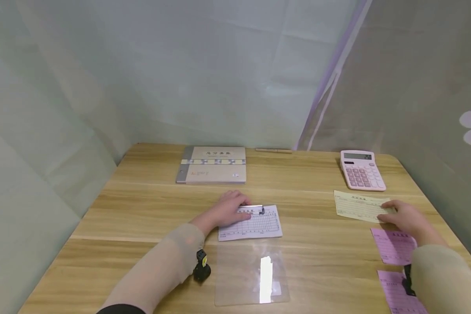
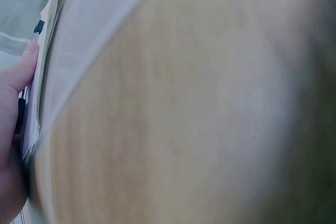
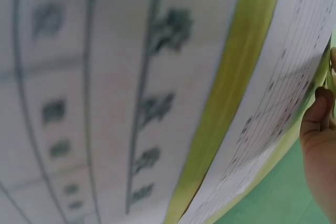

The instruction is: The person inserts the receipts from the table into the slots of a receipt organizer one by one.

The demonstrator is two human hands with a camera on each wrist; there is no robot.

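Observation:
A clear clipboard (image 1: 251, 279) lies at the middle front of the table, with a stack of white printed forms (image 1: 261, 229) across its upper part. My left hand (image 1: 230, 209) grips the clipboard's metal clip at the top, thumb on the near side and fingers over the far side. In the left wrist view the thumb (image 2: 23, 69) rests beside the clip, with the other fingers partly hidden. At the right, my right hand (image 1: 406, 218) pinches the right end of a pale yellow printed slip (image 1: 355, 206) between thumb and fingers.
Two pink slips (image 1: 394, 246) lie below the right hand, partly covered by the forearm. A pink calculator (image 1: 363, 171) stands behind the yellow slip. Farther back are a beige account book (image 1: 216, 174) and a pen (image 1: 274, 151). Pale curtains surround the table.

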